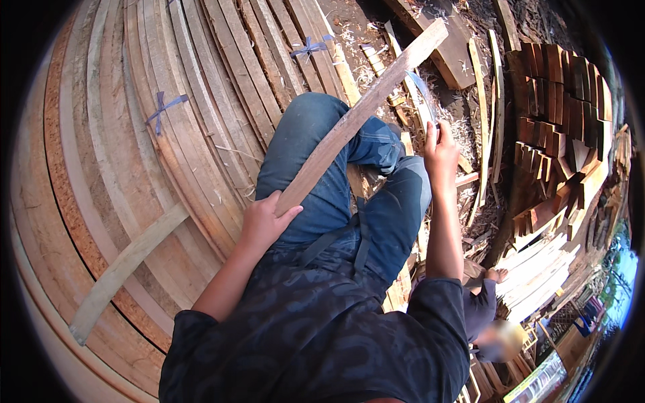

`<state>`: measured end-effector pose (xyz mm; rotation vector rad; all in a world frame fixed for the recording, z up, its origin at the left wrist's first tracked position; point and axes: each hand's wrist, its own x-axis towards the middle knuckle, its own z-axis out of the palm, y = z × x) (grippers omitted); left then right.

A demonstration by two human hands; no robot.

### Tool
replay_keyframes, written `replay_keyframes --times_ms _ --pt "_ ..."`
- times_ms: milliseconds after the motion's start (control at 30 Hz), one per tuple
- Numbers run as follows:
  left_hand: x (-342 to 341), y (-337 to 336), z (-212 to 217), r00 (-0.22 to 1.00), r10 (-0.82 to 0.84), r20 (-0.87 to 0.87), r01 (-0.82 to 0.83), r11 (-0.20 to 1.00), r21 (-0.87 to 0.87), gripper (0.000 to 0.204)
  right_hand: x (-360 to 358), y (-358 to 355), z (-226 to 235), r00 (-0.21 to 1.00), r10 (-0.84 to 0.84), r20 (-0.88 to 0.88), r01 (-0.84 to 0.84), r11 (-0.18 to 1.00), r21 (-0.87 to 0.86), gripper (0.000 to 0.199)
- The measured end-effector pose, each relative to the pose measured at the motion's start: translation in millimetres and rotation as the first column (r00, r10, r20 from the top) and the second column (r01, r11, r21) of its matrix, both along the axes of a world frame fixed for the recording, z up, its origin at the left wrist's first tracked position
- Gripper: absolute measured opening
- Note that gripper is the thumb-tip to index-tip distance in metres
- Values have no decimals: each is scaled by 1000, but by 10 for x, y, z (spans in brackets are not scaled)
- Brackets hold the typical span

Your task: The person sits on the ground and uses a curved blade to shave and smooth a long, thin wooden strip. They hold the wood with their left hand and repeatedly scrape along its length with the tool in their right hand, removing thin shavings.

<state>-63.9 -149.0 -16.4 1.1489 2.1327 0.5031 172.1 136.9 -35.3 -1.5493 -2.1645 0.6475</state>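
Note:
My left hand (263, 223) is wrapped round the near end of a long wooden slat (356, 121). The slat slants up and away to the right, passing over my bent knee. On the right, my right hand (441, 151) is closed round the lower end of a knife (422, 94). Its long, slightly curved blade catches blue and white light and points away from me, beside the slat's far part. The knife's handle is mostly hidden in my fingers.
Long planks (195, 101) lie side by side at the left, with blue ties (160, 113) and a loose slat (127, 269) on them. Wood shavings (463, 94) litter the ground ahead. Cut wood blocks (557, 121) are stacked at the right. Another person (480, 309) is at the lower right.

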Motion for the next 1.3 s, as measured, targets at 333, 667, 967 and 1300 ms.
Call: replay_keyframes --times_ms 333,667,967,1300 --pt "97 38 101 989 -41 -141 34 998 -47 51 -368 58 -48 861 375 344 -405 914 18 36" --pt "75 37 73 988 -21 -151 23 1000 12 53 488 1006 -122 940 -129 316 73 981 181 38" --pt "76 43 58 990 -24 -136 16 998 -60 52 -274 -186 96 916 334 222 -313 942 -124 36" --pt "84 108 95 990 -26 -137 17 998 -66 52 -382 340 -231 857 383 345 -437 895 93 33"
